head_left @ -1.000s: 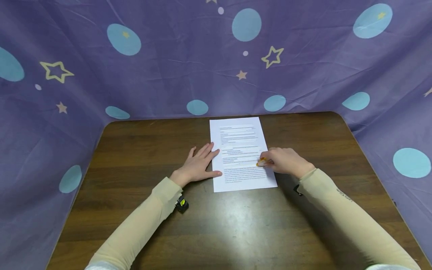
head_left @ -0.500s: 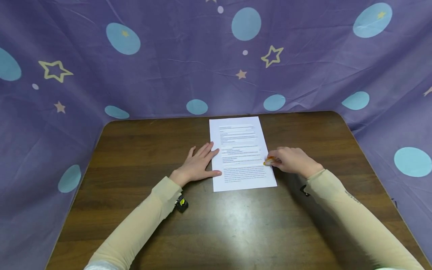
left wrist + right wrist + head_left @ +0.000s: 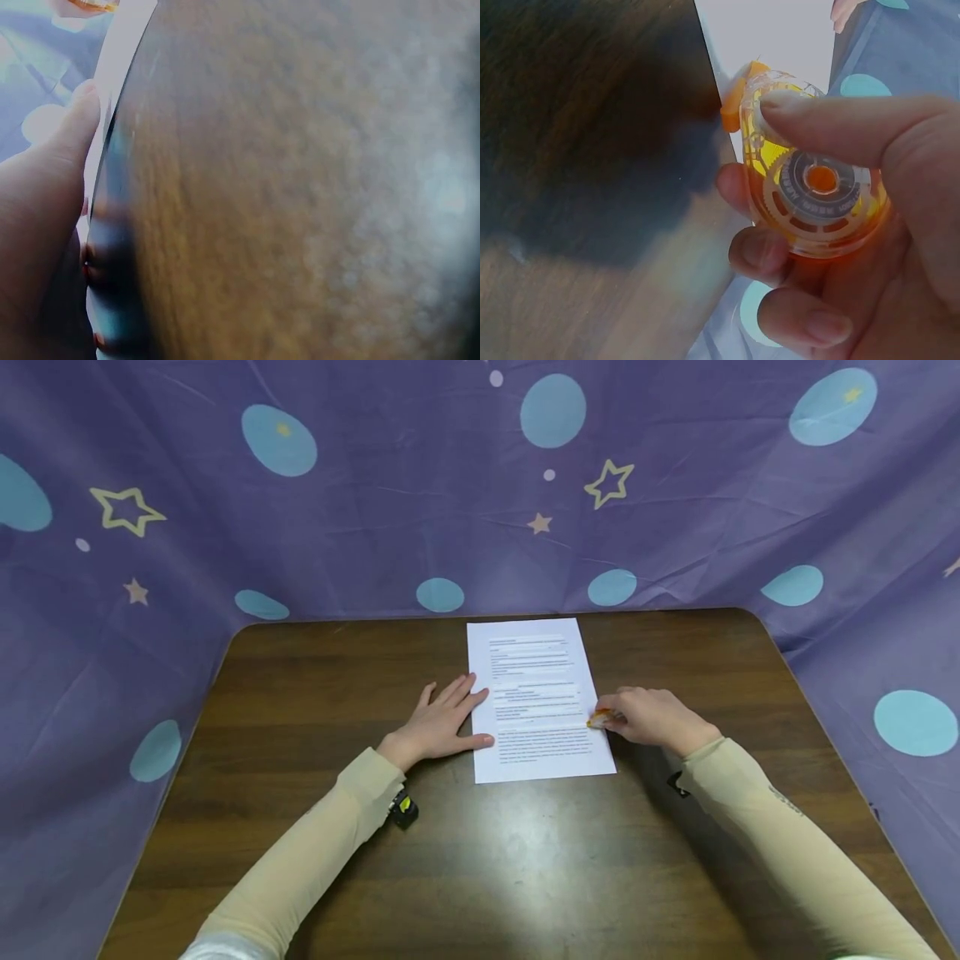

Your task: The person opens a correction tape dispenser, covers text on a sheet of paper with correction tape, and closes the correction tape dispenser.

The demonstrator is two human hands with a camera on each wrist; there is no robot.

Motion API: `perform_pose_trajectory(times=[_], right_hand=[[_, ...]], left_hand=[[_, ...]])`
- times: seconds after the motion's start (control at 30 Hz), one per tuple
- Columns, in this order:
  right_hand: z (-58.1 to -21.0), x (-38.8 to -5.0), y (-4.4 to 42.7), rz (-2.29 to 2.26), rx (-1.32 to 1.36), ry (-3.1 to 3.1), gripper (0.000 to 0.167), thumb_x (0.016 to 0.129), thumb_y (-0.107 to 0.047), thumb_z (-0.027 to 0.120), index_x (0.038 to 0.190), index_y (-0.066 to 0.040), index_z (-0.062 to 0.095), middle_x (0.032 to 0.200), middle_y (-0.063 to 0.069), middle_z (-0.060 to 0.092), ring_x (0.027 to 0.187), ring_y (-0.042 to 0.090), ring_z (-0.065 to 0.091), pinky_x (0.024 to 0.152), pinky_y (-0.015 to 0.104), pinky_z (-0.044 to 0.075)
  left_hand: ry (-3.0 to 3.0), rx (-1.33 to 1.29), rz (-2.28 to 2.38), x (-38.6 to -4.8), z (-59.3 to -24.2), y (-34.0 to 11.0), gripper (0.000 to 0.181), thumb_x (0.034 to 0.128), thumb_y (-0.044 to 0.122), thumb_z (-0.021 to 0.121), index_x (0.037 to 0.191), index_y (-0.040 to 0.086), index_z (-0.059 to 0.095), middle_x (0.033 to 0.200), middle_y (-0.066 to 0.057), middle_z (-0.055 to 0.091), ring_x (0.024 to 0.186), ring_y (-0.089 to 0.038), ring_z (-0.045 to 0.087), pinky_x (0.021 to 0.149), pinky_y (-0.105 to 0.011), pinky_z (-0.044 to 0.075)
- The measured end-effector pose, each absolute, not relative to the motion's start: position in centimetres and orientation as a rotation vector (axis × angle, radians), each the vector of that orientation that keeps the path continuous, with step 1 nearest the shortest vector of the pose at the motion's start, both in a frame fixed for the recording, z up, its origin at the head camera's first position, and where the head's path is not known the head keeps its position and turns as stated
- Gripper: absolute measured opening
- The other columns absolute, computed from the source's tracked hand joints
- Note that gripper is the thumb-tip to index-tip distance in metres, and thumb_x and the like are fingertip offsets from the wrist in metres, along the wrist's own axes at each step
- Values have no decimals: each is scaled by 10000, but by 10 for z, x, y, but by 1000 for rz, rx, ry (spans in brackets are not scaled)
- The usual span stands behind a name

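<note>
A printed sheet of paper [image 3: 536, 760] lies flat on the wooden table, with white strips over several of its text lines. My left hand [image 3: 438, 724] rests spread on the sheet's left edge, fingertips and thumb on the paper. In the right wrist view a see-through orange correction tape dispenser [image 3: 821, 217] shows its inner gear wheel and orange tip. My right hand [image 3: 651, 718] grips the dispenser between thumb and curled fingers, with its tip at the sheet's right edge. Whether the tip touches the paper I cannot tell.
The brown wooden table [image 3: 337, 893] extends around the sheet on all sides. A purple curtain [image 3: 360, 510] with blue dots and stars hangs behind the table and along both sides. A small dark wrist device [image 3: 403, 810] sits under the left sleeve.
My right hand has moved a little to the right with the correction tape dispenser, up to the sheet's right edge, then held still. The left hand and the sheet have stayed in place.
</note>
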State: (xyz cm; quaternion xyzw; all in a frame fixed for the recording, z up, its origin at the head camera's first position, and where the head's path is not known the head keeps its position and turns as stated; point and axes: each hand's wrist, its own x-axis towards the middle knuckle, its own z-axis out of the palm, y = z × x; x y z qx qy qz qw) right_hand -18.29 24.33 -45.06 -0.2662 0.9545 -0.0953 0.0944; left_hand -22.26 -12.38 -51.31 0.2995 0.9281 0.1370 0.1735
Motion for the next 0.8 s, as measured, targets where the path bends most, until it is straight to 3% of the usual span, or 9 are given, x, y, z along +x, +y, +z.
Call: perform_pose_trajectory(times=[0.27, 0.8], right_hand=[[-446, -183, 235, -308, -903, 2876, 120, 904, -90, 777, 976, -177, 737, 778, -32, 592, 629, 122, 492, 512, 365, 435], [-459, -187, 194, -274, -994, 2779, 173, 956, -246, 771, 1116, -188, 743, 879, -5, 641, 608, 116, 534, 555, 370, 491]], left_hand=[[2634, 869, 367, -222, -507, -125, 994, 937, 736, 571, 1682, 180, 219, 1757, -96, 29, 1619, -261, 17, 1232, -642, -5], [2631, 866, 393, -221, -512, -124, 1002, 928, 755, 566, 1685, 206, 208, 1757, -73, 10, 1619, -237, 0, 1233, -632, -27]])
